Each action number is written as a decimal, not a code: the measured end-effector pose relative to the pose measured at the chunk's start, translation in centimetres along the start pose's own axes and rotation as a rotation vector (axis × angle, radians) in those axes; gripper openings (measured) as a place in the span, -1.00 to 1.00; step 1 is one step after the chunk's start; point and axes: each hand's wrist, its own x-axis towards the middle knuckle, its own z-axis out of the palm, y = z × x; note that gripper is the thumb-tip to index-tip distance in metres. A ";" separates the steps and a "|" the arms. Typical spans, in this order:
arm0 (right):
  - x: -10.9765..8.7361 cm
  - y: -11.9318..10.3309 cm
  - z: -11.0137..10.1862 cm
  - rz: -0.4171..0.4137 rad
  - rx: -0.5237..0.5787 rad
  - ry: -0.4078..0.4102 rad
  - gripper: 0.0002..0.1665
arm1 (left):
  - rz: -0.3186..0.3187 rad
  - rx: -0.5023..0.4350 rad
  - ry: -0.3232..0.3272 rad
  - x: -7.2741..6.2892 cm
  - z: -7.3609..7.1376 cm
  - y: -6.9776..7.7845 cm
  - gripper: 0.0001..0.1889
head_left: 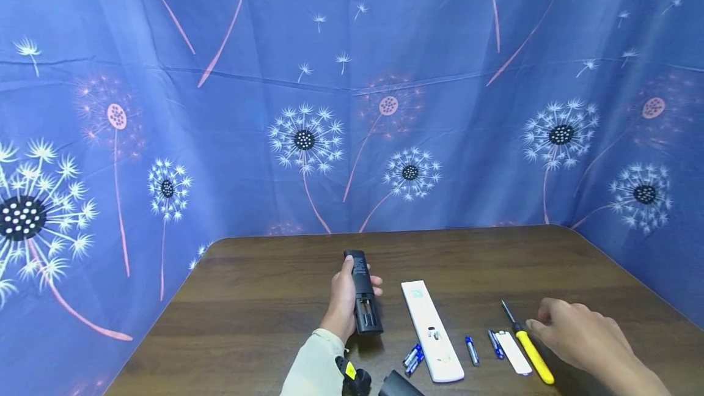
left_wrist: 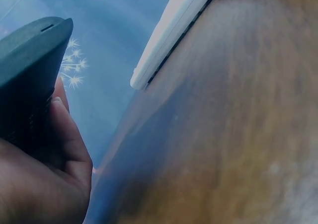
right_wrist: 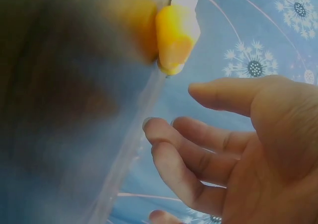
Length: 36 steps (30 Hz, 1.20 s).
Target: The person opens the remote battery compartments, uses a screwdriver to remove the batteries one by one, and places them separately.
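My left hand (head_left: pixel 341 299) grips a black remote control (head_left: pixel 360 277) above the table, its back turned up. The remote's battery compartment (head_left: pixel 367 312) lies uncovered at the near end, with the thumb along the left edge. In the left wrist view the fingers (left_wrist: pixel 72 137) wrap round the dark remote body (left_wrist: pixel 30 60). My right hand (head_left: pixel 585 335) hovers at the right, holding nothing, its fingers loosely bent. Nearest to it is a screwdriver (head_left: pixel 533 354) with a yellow handle. In the right wrist view that yellow handle (right_wrist: pixel 174 33) stands apart from the fingertips (right_wrist: pixel 156 129).
A long white remote-like piece (head_left: pixel 431 335) lies mid-table. Around it are blue batteries (head_left: pixel 472 351), a blue pair (head_left: pixel 412 359), others (head_left: pixel 495 344) beside a small white cover (head_left: pixel 514 353), and a black object (head_left: pixel 398 385) at the front. A patterned blue curtain (head_left: pixel 352 109) surrounds the table (head_left: pixel 247 298).
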 end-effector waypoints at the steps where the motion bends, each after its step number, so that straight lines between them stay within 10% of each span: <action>1: 0.0 -0.1 0.0 0.001 0.002 -0.004 -0.60 | -0.002 0.012 0.000 -0.1 -0.1 0.0 -0.32; 26: -1.8 -3.2 -0.2 -0.098 0.035 0.126 -0.64 | 0.096 0.067 0.045 -0.3 -0.1 0.0 -0.54; 36: -1.0 -5.0 0.0 -0.161 0.001 0.154 -0.69 | 0.092 0.308 0.067 -0.8 -0.8 0.3 -0.51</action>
